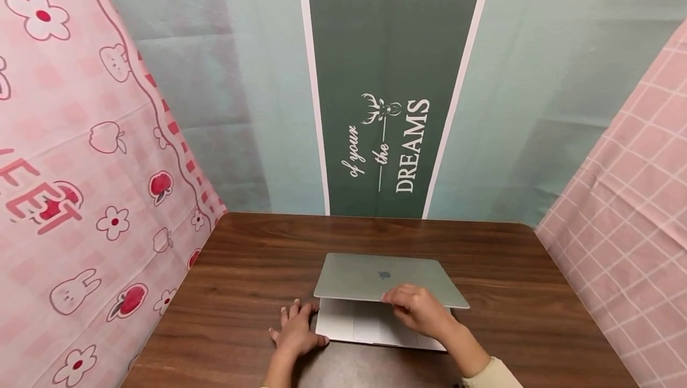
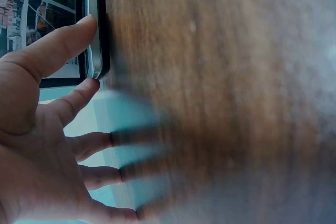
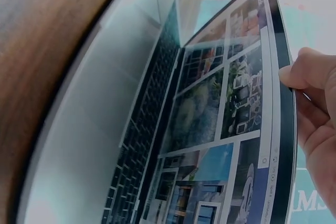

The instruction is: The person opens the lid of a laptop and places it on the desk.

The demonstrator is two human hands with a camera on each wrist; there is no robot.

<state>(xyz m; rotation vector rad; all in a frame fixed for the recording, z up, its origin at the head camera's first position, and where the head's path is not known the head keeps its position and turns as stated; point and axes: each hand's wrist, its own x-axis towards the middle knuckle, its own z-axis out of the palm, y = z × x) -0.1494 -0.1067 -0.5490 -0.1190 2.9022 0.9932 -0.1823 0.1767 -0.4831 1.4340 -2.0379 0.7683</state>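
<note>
A silver laptop (image 1: 370,278) stands partly open on the table, its lid tilted forward over the base. My right hand (image 1: 421,312) pinches the middle of the lid's top edge between thumb and fingers. The right wrist view shows the lit screen (image 3: 210,114), filled with pictures, and the black keyboard (image 3: 142,124). At the base's left front corner, my left hand (image 1: 297,329) rests on the table with its fingers spread. Its thumb (image 2: 79,32) and index fingertip lie right at the laptop's edge.
The brown wooden table (image 1: 241,269) reaches to a green and teal backdrop (image 1: 376,48) with white lettering. Pink patterned cloth (image 1: 80,197) hangs on the left, and pink checked cloth (image 1: 633,197) on the right.
</note>
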